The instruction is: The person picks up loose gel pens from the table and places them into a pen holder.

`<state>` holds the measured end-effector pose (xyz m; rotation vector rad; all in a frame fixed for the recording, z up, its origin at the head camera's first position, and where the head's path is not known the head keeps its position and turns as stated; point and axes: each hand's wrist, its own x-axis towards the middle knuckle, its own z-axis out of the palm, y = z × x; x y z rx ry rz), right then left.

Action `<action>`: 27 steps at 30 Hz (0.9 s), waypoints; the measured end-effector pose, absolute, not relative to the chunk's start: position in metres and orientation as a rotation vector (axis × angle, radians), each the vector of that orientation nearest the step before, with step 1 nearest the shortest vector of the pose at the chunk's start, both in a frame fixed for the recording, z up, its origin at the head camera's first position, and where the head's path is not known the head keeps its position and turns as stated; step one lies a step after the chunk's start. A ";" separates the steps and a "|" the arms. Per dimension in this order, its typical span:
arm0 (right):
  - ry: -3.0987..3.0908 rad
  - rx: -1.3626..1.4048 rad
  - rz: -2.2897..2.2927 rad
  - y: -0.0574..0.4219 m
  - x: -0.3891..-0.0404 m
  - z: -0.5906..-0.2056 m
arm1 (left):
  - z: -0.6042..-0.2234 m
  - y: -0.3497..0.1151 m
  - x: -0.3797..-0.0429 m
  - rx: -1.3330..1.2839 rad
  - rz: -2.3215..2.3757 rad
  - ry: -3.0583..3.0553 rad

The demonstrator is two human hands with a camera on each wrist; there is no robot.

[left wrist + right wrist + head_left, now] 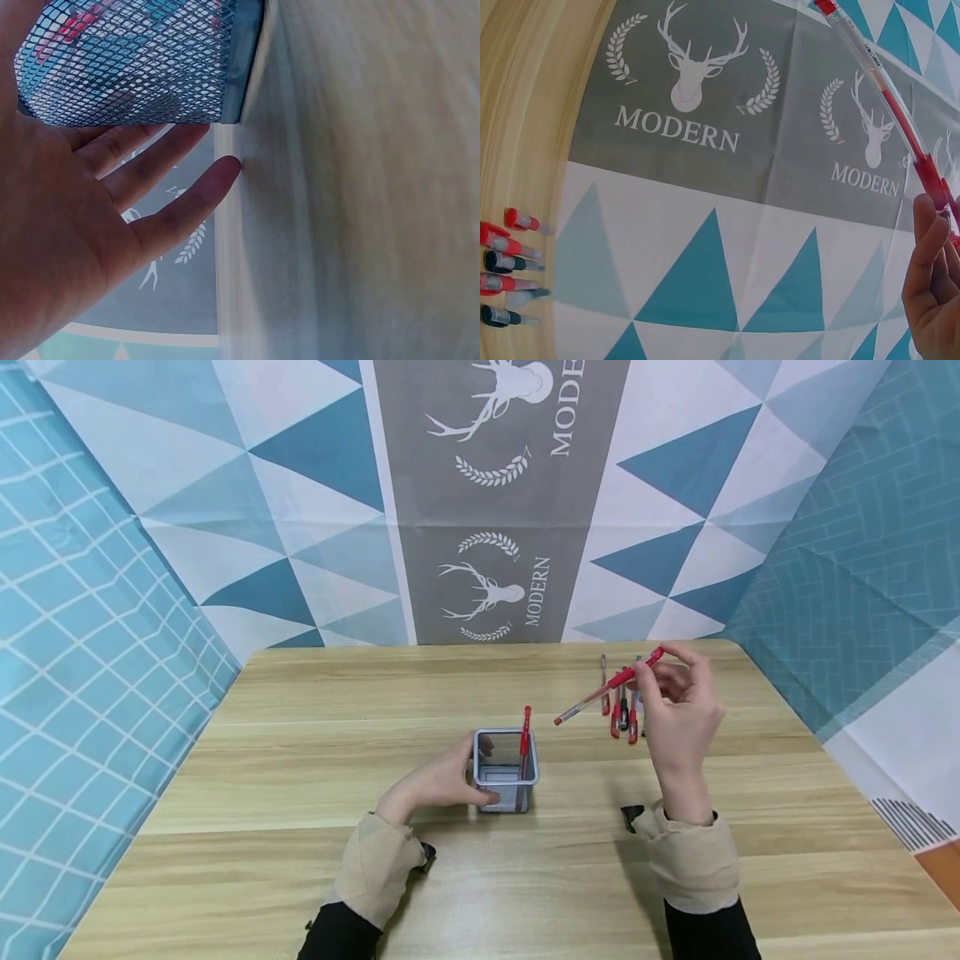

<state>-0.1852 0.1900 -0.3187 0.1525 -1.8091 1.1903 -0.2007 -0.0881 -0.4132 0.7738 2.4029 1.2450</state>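
Observation:
A square metal mesh pen holder (507, 797) stands upright on the table, with one red pen (525, 735) leaning inside it. My left hand (441, 777) grips the holder from its left side, thumb on the near face and fingers around the far side. Seen from the left wrist, the fingers lie along the mesh wall (135, 82). To the right, my right hand (682, 718) pinches a clear-barrelled red gel pen (609, 687) by its red end, above the table. The pen slants, its other end pointing down and left toward the holder.
Several red and dark pens (624, 710) lie side by side on the wooden table (337, 693), behind and left of my right hand. A patterned cloth backdrop (495, 527) rises at the table's far edge, with blue patterned cloth on both sides.

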 end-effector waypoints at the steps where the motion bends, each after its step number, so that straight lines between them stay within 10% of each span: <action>1: -1.813 0.160 1.192 0.189 -0.185 -0.318 | -0.413 -0.088 -0.201 0.774 1.247 2.401; 27: -1.974 0.503 1.064 0.143 -0.173 -0.326 | -0.411 -0.088 -0.199 0.766 1.217 2.421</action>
